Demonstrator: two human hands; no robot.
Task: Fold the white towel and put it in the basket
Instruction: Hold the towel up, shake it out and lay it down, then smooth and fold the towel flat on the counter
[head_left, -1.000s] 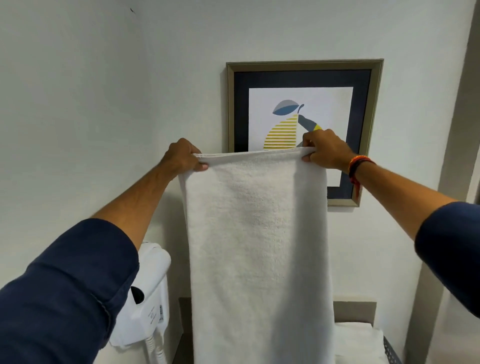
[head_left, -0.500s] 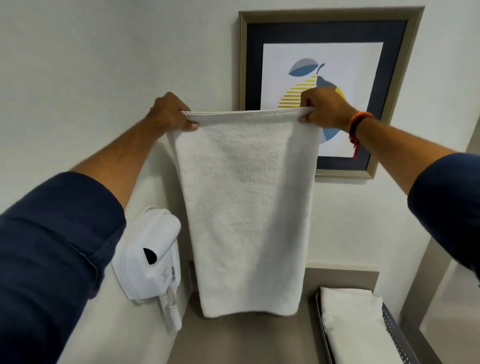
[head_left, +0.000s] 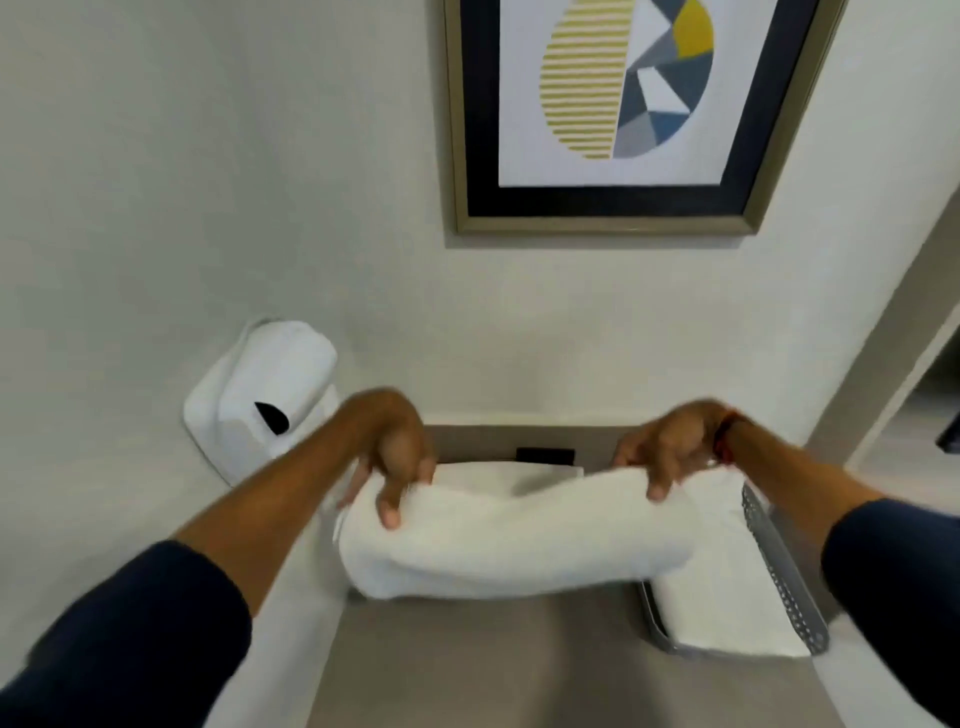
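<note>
The white towel (head_left: 514, 540) lies low over the grey-brown counter (head_left: 519, 670), doubled over into a wide band with a rounded front edge. My left hand (head_left: 397, 452) grips its upper left edge and my right hand (head_left: 667, 447) grips its upper right edge, fingers curled over the cloth. The towel's right end overlaps the grey perforated basket (head_left: 779, 587), which stands at the right of the counter and holds another folded white towel (head_left: 727, 613). The image is blurred by motion.
A white wall-mounted hair dryer unit (head_left: 260, 395) hangs on the left wall beside the counter. A framed picture (head_left: 618, 114) hangs on the wall above. A small dark object (head_left: 545, 455) sits at the back of the counter.
Both hands have dropped from head height down to the counter with the towel. The towel, hanging at full length before, is now folded over on the counter. The view has tilted down.
</note>
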